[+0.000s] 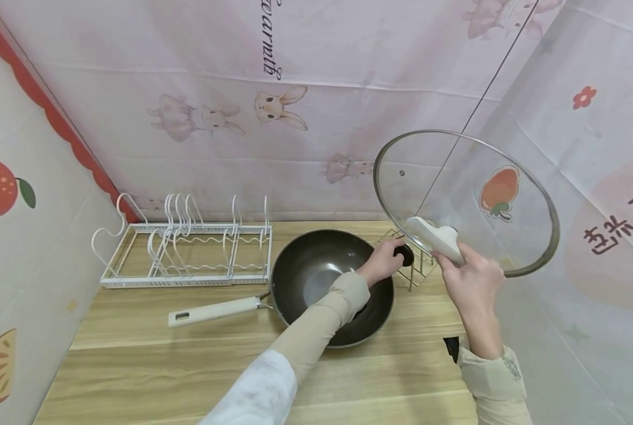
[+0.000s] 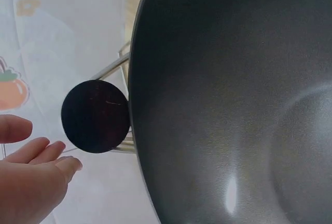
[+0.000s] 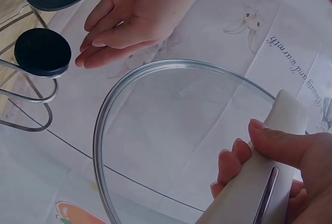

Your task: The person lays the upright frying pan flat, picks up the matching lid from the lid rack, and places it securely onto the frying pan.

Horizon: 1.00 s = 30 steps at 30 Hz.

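My right hand [image 1: 473,277] grips the off-white handle [image 1: 436,236] of a large clear glass lid [image 3: 155,115], which is tilted up at the right. A dark wok [image 1: 316,254] sits on the wooden table, its off-white handle pointing left. My left hand [image 3: 142,16] reaches across the wok with fingers extended, holding nothing. Near its fingertips is a black, flat, rounded piece [image 2: 96,116] at a wire rack [image 3: 39,97]. The left wrist view shows a small gap between the fingers and that piece. What the black piece belongs to, I cannot tell.
A white dish rack [image 1: 189,280] with upright wire dividers stands at the back left, close to the wok. Printed cloth walls [image 1: 316,130] enclose the table [image 1: 152,366] at the back and both sides.
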Tool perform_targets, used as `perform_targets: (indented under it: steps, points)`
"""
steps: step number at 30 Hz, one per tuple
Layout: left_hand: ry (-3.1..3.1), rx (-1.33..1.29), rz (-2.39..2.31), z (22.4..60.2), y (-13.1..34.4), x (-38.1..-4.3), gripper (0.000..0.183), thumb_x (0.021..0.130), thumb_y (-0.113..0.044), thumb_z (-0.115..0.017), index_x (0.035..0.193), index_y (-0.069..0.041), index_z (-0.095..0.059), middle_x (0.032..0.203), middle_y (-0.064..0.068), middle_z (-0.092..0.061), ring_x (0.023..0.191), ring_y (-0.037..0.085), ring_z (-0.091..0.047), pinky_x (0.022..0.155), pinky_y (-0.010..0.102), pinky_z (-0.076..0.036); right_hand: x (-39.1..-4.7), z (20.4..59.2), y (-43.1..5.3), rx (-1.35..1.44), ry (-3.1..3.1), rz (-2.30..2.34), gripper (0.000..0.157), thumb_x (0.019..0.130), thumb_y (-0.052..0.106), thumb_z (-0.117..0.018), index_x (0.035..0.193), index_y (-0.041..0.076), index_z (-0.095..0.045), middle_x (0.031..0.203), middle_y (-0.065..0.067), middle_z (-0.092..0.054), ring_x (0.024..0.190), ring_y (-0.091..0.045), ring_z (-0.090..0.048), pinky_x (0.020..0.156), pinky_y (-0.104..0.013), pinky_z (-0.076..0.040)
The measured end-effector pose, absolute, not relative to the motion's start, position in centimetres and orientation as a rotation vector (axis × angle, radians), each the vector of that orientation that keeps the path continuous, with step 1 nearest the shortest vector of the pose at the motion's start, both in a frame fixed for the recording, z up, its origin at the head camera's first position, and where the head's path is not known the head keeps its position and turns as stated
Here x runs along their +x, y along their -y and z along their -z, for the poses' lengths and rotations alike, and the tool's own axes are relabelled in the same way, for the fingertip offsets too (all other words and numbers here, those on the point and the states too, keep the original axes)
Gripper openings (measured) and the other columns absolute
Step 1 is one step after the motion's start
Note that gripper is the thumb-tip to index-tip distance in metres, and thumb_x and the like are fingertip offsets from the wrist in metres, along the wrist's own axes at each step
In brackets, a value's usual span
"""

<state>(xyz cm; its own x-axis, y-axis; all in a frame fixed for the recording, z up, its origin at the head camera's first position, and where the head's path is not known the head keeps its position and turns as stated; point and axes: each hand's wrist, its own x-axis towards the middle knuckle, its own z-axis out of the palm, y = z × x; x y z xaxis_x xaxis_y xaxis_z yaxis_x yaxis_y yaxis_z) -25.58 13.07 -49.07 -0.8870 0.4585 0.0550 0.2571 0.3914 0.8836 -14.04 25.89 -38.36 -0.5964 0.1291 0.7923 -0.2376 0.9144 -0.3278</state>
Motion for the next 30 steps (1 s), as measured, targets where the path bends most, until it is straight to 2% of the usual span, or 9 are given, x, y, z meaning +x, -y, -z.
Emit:
perform_targets:
  steps: [3, 6, 11, 15, 20, 23, 26, 30]
  points:
    - [-2.450, 0.687, -1.503, 48.6, -12.8, -25.0, 0.043, 0.098, -0.005, -0.047, 0.141, 0.001, -0.051, 0.144, 0.014, -0.052, 0.126, 0.018, -0.051, 0.101, 0.024, -0.044, -13.7, 38.1, -25.8, 0.082, 2.131, -0.513, 0.038, 0.066, 0.018, -0.089, 0.058, 0.008, -0.053, 0.046, -0.009, -0.049, 0.040, -0.029, -0.038, 0.040, -0.040, -0.021]
    - [-2.457, 0.745, -1.474, 47.9, -12.4, -24.1, 0.041, 0.099, -0.005, -0.047, 0.139, 0.002, -0.052, 0.143, 0.015, -0.052, 0.112, 0.021, -0.057, 0.093, 0.024, -0.047, -13.4, 38.0, -25.8, 0.088, 2.115, -0.509, 0.039, 0.065, 0.018, -0.089, 0.058, 0.009, -0.052, 0.046, -0.008, -0.046, 0.041, -0.027, -0.035, 0.039, -0.040, -0.020]
    - [-2.554, 0.887, -1.351, 47.0, -11.5, -22.7, 0.038, 0.098, -0.007, -0.048, 0.135, 0.001, -0.055, 0.137, 0.013, -0.057, 0.116, 0.018, -0.059, 0.096, 0.020, -0.047, -12.8, 37.6, -25.7, 0.125, 2.101, -0.484, 0.044, 0.066, 0.020, -0.089, 0.057, 0.009, -0.047, 0.046, -0.005, -0.038, 0.043, -0.026, -0.028, 0.040, -0.040, -0.020]
    - [-2.576, 0.984, -1.292, 46.2, -10.5, -21.2, 0.039, 0.099, -0.010, -0.048, 0.135, 0.001, -0.055, 0.139, 0.013, -0.056, 0.131, 0.021, -0.050, 0.106, 0.026, -0.043, -12.1, 37.3, -25.7, 0.135, 2.092, -0.492, 0.043, 0.066, 0.018, -0.089, 0.056, 0.010, -0.047, 0.045, -0.002, -0.034, 0.044, -0.021, -0.026, 0.041, -0.037, -0.020]
    - [-2.597, 1.058, -1.246, 45.6, -8.8, -18.8, 0.040, 0.099, -0.015, -0.049, 0.136, -0.002, -0.055, 0.143, 0.010, -0.054, 0.142, 0.022, -0.037, 0.115, 0.030, -0.033, -11.2, 37.0, -25.5, 0.137, 2.081, -0.492, 0.038, 0.063, 0.017, -0.090, 0.057, 0.010, -0.052, 0.044, -0.002, -0.038, 0.045, -0.016, -0.025, 0.040, -0.037, -0.020]
    - [-2.675, 1.150, -1.190, 45.7, -7.8, -17.5, 0.039, 0.096, -0.014, -0.050, 0.132, -0.004, -0.058, 0.137, 0.007, -0.059, 0.134, 0.017, -0.048, 0.110, 0.025, -0.039, -10.7, 36.8, -25.3, 0.133, 2.079, -0.488, 0.037, 0.062, 0.018, -0.090, 0.058, 0.010, -0.054, 0.045, -0.001, -0.039, 0.046, -0.016, -0.024, 0.040, -0.037, -0.019]
    - [-2.762, 1.280, -1.101, 45.9, -7.0, -16.2, 0.033, 0.093, -0.011, -0.052, 0.124, -0.004, -0.062, 0.125, 0.005, -0.063, 0.116, 0.014, -0.060, 0.105, 0.025, -0.045, -10.2, 36.6, -25.1, 0.140, 2.072, -0.497, 0.034, 0.061, 0.019, -0.090, 0.059, 0.010, -0.057, 0.046, -0.002, -0.042, 0.046, -0.016, -0.026, 0.040, -0.038, -0.020]
    - [-2.876, 1.453, -0.936, 46.4, -6.0, -14.7, 0.030, 0.093, -0.011, -0.053, 0.120, -0.002, -0.064, 0.122, 0.009, -0.064, 0.120, 0.022, -0.060, 0.111, 0.034, -0.041, -9.7, 36.3, -24.7, 0.179, 2.064, -0.510, 0.030, 0.060, 0.018, -0.089, 0.062, 0.008, -0.061, 0.048, -0.004, -0.049, 0.045, -0.017, -0.030, 0.040, -0.037, -0.024]
